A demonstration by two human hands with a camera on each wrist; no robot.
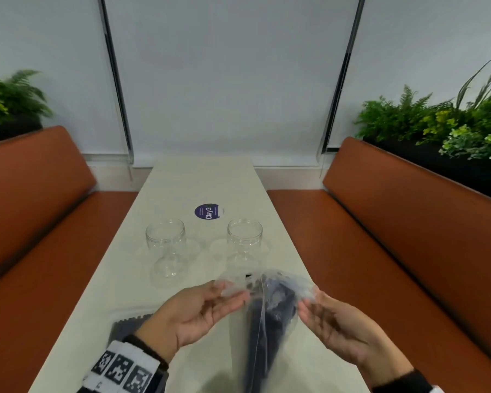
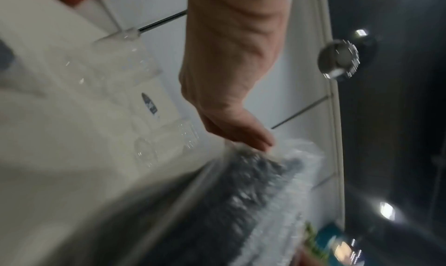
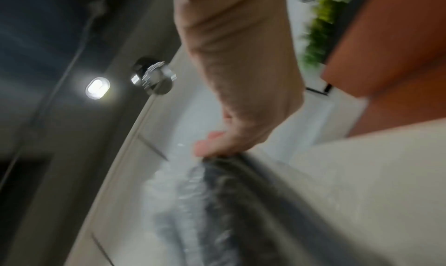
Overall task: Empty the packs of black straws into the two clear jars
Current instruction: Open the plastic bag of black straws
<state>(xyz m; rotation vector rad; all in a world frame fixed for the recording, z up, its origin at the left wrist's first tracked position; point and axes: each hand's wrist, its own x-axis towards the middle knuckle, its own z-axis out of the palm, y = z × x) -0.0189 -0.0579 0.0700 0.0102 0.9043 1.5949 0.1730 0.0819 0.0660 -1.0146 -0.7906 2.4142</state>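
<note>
Two jars (image 1: 165, 245) (apart) mid-table (image 1: 199, 180)

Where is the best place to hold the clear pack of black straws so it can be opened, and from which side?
Judging by its pose, at the top edge of the pack, which points away toward the jars. Left hand pinches the left corner, right hand the right corner, each from its own side; the straws fill the part below.

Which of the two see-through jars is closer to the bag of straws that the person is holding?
The right-hand clear jar, just beyond the top of the pack of black straws. The left-hand clear jar stands farther off to the side.
</note>
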